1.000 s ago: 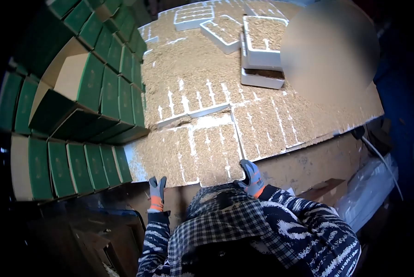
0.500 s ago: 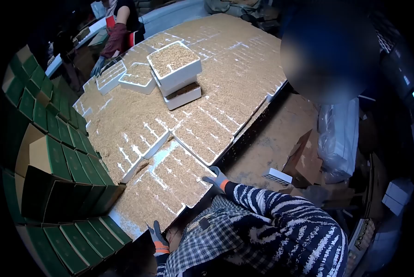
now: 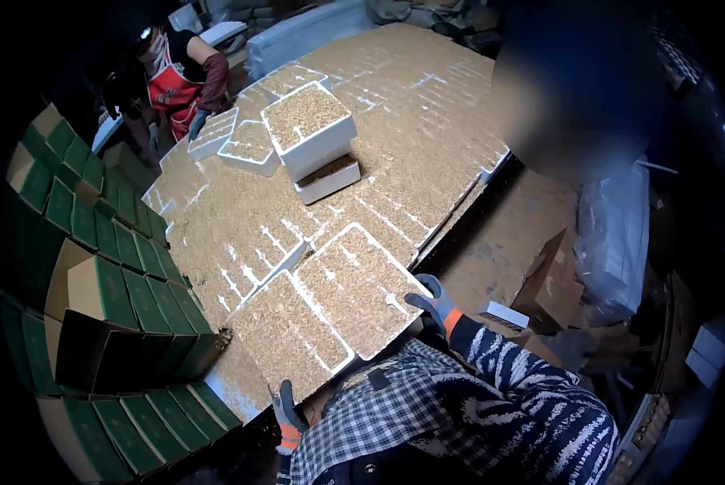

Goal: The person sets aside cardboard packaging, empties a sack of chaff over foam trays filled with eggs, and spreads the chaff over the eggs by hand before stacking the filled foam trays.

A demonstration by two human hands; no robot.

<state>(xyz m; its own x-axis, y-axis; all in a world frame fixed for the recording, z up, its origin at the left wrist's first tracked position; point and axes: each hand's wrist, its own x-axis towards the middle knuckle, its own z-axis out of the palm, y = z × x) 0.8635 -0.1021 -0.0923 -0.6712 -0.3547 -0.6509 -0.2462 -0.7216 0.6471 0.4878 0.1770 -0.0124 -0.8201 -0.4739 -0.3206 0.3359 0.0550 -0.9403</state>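
Observation:
Two white foam trays lie side by side in front of me, filled level with light brown, grain-like bedding: a left tray (image 3: 293,335) and a right tray (image 3: 356,291). They look raised above the bedding around them. My left hand (image 3: 288,414), in a grey glove with an orange cuff, grips the near left corner of the left tray; its fingers are partly hidden. On the right tray's outer edge my right hand (image 3: 433,303), gloved alike, is closed with the thumb on top. What lies under the trays is hidden.
Stacked filled foam boxes (image 3: 312,125) stand on the bedding-covered table (image 3: 427,121). Green cartons (image 3: 124,299) line the left side. Across the table a co-worker in a red apron (image 3: 172,93) reaches to a tray. Cardboard boxes (image 3: 552,283) and plastic-wrapped foam (image 3: 617,242) stand right.
The two trays have come up, closer to me, and shifted toward the far right with both hands on them. My view has shifted; the co-worker shows more fully.

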